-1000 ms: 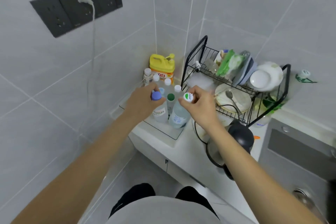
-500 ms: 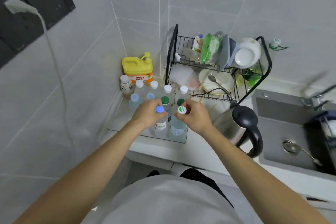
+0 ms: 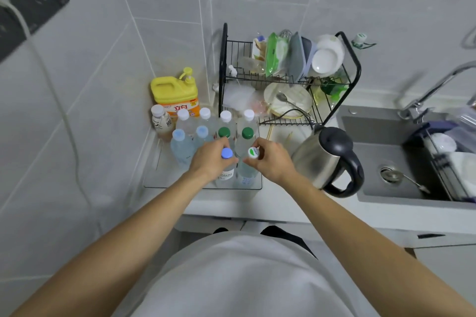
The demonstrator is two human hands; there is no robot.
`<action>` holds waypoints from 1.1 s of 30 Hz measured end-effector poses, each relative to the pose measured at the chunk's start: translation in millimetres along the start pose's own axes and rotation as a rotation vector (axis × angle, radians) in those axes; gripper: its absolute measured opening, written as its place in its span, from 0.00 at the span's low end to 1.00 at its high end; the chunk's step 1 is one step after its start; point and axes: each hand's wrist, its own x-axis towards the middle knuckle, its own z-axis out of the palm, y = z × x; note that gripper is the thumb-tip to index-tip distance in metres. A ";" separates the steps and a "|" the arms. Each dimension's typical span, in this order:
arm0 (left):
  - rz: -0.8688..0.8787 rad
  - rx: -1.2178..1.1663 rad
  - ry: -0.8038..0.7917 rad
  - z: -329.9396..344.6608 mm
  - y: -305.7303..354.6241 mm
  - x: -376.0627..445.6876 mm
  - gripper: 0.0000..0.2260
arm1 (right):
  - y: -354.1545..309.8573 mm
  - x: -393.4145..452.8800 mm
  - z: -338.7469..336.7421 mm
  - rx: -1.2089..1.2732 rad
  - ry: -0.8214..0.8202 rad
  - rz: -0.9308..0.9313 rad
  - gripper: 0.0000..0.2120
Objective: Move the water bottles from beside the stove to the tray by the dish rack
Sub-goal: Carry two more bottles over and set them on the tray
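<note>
A clear tray (image 3: 154, 177) lies on the counter left of the black dish rack (image 3: 288, 77). Several water bottles stand upright in it, with white, pale blue and green caps. My left hand (image 3: 210, 162) grips the neck of a bottle with a blue cap (image 3: 226, 153) at the tray's front. My right hand (image 3: 270, 161) grips the neck of a bottle with a white and green cap (image 3: 253, 152) right beside it. Both bottles stand in the tray's front row.
A steel kettle (image 3: 327, 159) with a black handle stands just right of my right hand. A yellow detergent jug (image 3: 175, 92) and a small milk bottle (image 3: 159, 121) sit behind the tray. The sink (image 3: 386, 152) and tap (image 3: 432, 92) are at right.
The view has tilted down and swung right, so the sink and tap appear. Both hands stay closed on the same two bottle necks at the tray's front.
</note>
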 end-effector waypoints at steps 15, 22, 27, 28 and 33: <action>0.108 0.110 -0.117 -7.7 -12.7 2.2 0.09 | -13.2 8.5 -5.0 -0.243 -0.105 -0.105 0.16; 0.105 0.189 -0.094 -5.4 -10.1 1.3 0.11 | -8.5 4.9 -2.7 -0.218 -0.093 -0.097 0.20; 0.116 0.265 -0.049 -2.2 -6.6 -2.2 0.14 | -8.4 3.7 -4.6 -0.211 -0.098 -0.075 0.20; 0.121 0.271 -0.042 -1.4 -6.8 -2.8 0.14 | -8.6 3.8 -4.8 -0.212 -0.099 -0.073 0.20; 0.130 0.298 -0.035 -1.9 -5.6 -4.4 0.16 | -9.0 3.1 -5.8 -0.233 -0.099 -0.097 0.19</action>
